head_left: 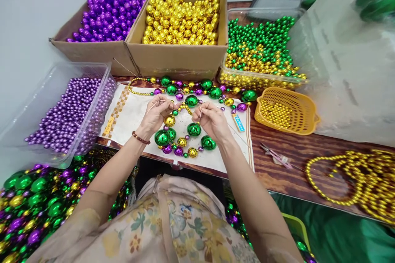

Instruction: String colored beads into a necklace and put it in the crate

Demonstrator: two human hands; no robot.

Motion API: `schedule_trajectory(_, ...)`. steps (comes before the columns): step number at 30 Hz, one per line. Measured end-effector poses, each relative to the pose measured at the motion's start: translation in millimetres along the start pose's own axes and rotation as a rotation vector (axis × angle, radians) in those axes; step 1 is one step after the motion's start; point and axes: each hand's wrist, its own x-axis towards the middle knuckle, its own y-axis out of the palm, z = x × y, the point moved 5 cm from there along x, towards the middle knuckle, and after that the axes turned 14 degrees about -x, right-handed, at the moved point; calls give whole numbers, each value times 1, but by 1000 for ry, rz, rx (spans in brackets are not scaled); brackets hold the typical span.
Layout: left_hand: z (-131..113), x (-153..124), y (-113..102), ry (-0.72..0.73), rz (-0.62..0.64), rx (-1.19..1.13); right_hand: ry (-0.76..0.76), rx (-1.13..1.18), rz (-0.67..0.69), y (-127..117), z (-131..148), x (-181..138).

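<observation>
My left hand (157,114) is closed in a pinch on the bead strand (185,109), near a gold bead and small gold beads. My right hand (211,121) is closed in a pinch on a thin needle (200,114) with thread. Between and below the hands lies the strand of green, gold and purple beads (182,141), curling over a white cloth (132,113). More of the strand (203,87) runs along the cloth's far edge.
Cardboard boxes of purple balls (108,12) and gold balls (182,14) stand at the back. A clear tub of purple beads (68,111) sits left, a tub of green and gold beads (262,49) right. Yellow basket (286,111), scissors (276,156), gold strands (364,181), finished necklaces (37,205).
</observation>
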Motion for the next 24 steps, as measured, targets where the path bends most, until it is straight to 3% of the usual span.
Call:
schedule_trajectory(8,2,18,3,-129,195,177,-4,-218,100,-5,22,11)
schedule_trajectory(11,6,25,-1,-247,167,125,41,-212,172,0,31,18)
schedule_trajectory(14,10,25,-5,-315,145,77,17,-200,120,4,36,32)
schedule_trajectory(19,13,20,-3,-312,226,125,16,-360,43,26,27,67)
schedule_trajectory(24,5,18,0,-229,225,150,-2,-481,133,45,16,82)
